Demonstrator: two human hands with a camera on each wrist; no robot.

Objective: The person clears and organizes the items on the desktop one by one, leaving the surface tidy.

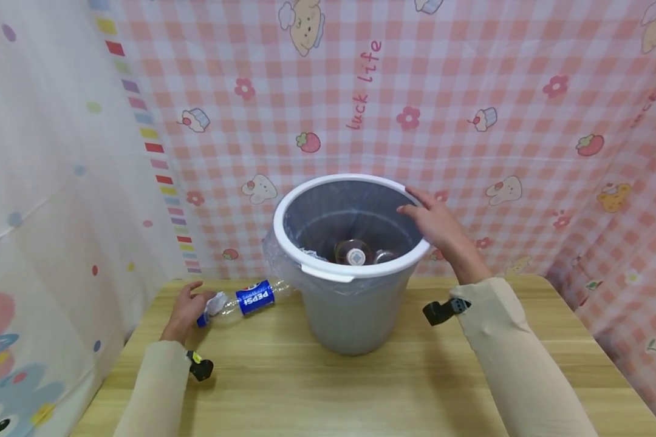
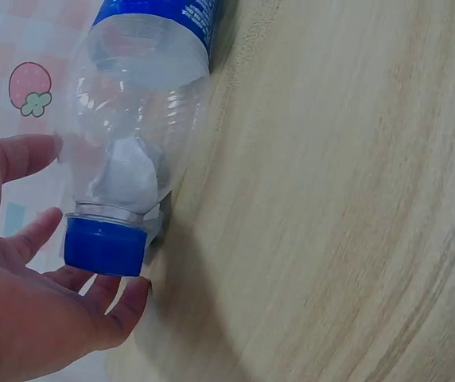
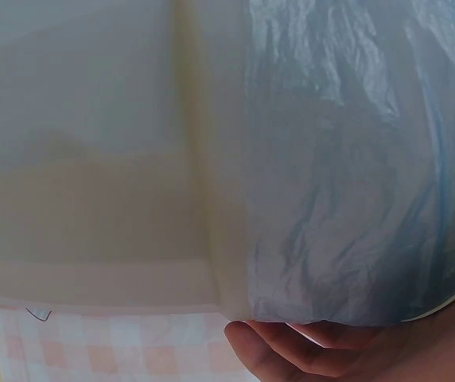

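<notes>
A clear plastic bottle (image 1: 255,298) with a blue Pepsi label lies on its side left of the grey trash can (image 1: 350,315). My left hand (image 1: 184,308) is at the bottle's blue cap (image 2: 106,245), fingers spread around it with a gap showing. A crumpled white piece of paper (image 1: 216,303) shows at the bottle's neck; whether it lies behind or inside is unclear. My right hand (image 1: 443,227) grips the can's white rim (image 1: 290,243), thumb on the inner side and fingers outside, against the thin plastic liner (image 3: 331,183).
Inside the can lie a brownish round container with a white centre (image 1: 355,257) and other items, partly hidden. The wooden table (image 1: 306,394) ends at a checked curtain (image 1: 443,73) behind and a white one (image 1: 49,182) at left.
</notes>
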